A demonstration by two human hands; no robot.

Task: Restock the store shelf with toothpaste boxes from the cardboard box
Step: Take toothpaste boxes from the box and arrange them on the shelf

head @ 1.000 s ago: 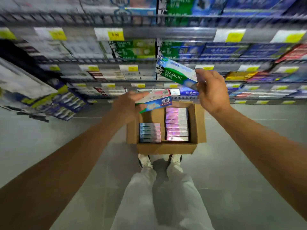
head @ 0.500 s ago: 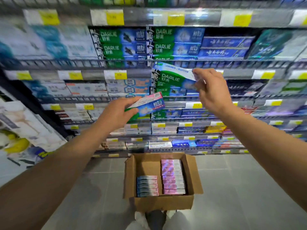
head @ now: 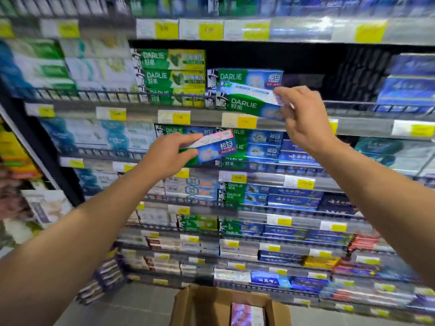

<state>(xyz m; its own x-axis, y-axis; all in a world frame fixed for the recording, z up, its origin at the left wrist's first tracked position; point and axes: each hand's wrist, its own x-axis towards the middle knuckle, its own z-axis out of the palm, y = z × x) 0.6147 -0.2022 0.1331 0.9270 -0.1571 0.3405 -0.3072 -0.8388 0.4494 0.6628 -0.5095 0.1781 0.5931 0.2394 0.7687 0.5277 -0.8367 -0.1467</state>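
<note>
Green-and-blue cardboard toothpaste box [head: 247, 103] is pinched at its end by our right hand [head: 303, 121], held against the wire-fronted store shelf [head: 353, 105]. Our left hand [head: 169, 154] grips a second blue-and-pink toothpaste box [head: 214, 148] lower down. Below sits the open brown cardboard box [head: 204, 307].

Box in right hand [head: 249, 102]: green front with white lettering, white and pale blue top face, blue at one end.
Box in left hand [head: 213, 147]: blue end with white characters and a red strip, white and pink top face, green beneath.
Shelved boxes [head: 171, 76]: green with yellow ends.
Price labels [head: 246, 121]: white with yellow panels.
Cardboard box [head: 200, 307]: plain brown.
Packs inside [head: 244, 314]: pink and purple.
</note>
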